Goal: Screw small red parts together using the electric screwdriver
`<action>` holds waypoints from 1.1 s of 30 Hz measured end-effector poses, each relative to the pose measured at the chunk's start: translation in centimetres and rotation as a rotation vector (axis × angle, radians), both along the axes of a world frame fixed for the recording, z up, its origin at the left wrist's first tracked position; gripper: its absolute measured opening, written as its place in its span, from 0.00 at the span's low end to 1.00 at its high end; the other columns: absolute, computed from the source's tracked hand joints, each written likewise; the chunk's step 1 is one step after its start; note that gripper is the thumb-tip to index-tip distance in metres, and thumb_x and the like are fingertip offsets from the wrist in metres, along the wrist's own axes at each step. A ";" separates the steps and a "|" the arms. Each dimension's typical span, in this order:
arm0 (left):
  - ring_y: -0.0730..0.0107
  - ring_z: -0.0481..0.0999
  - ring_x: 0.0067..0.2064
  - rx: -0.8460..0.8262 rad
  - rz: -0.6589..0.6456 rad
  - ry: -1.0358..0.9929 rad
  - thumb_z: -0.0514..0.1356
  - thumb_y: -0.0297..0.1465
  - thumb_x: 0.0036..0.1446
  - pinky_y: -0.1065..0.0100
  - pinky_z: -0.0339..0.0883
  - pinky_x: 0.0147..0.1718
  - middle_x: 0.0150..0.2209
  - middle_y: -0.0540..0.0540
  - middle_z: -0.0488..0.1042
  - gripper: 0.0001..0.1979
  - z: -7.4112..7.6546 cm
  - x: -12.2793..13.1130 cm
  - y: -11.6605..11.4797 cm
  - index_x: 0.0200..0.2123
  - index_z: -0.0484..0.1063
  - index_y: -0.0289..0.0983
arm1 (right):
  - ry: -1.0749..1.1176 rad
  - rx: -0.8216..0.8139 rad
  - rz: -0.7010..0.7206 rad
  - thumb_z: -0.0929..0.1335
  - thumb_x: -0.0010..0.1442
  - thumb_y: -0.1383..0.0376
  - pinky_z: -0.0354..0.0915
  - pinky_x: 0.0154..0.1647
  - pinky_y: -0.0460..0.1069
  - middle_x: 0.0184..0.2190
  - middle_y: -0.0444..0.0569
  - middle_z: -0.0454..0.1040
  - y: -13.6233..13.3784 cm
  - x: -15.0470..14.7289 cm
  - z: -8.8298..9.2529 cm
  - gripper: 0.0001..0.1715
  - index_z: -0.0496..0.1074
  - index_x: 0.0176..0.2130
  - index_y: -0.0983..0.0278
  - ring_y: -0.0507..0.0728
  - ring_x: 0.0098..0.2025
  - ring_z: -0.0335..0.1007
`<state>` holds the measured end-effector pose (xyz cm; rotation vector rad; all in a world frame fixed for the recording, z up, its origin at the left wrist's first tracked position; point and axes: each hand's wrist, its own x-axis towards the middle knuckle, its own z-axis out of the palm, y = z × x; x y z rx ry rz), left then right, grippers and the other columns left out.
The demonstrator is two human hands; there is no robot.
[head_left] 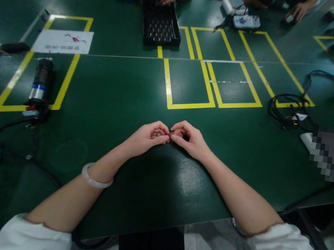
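The left hand (149,138) and right hand (192,141), fingers curled, pinch a small red part (169,134) between their meeting fingertips over the green tabletop (121,92). The near edge (170,226) crosses at 6 o'clock, while the surface runs forward to a yellow tape outline (192,106) at 12 o'clock. At 10 o'clock, just beyond a black cylindrical tool (42,73), lies a white sheet (52,40) bearing red markings and characters too indistinct to read.
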<state>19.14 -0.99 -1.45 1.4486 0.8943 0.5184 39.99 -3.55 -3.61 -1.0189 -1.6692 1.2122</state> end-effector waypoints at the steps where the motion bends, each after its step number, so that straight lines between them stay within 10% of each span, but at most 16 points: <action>1: 0.71 0.74 0.36 0.006 0.008 0.004 0.65 0.39 0.56 0.68 0.68 0.39 0.35 0.47 0.74 0.16 0.0 0.0 0.0 0.41 0.69 0.33 | -0.001 -0.002 -0.007 0.70 0.63 0.58 0.65 0.34 0.47 0.32 0.44 0.74 0.0 0.0 0.0 0.12 0.70 0.43 0.63 0.51 0.32 0.70; 33: 0.70 0.75 0.41 0.304 0.053 0.065 0.64 0.34 0.56 0.66 0.72 0.42 0.40 0.46 0.71 0.12 -0.2 0.3 -0.5 0.41 0.69 0.35 | -0.187 0.192 0.004 0.70 0.58 0.69 0.66 0.39 0.49 0.35 0.45 0.73 0.0 0.1 0.5 0.09 0.69 0.41 0.62 0.53 0.36 0.71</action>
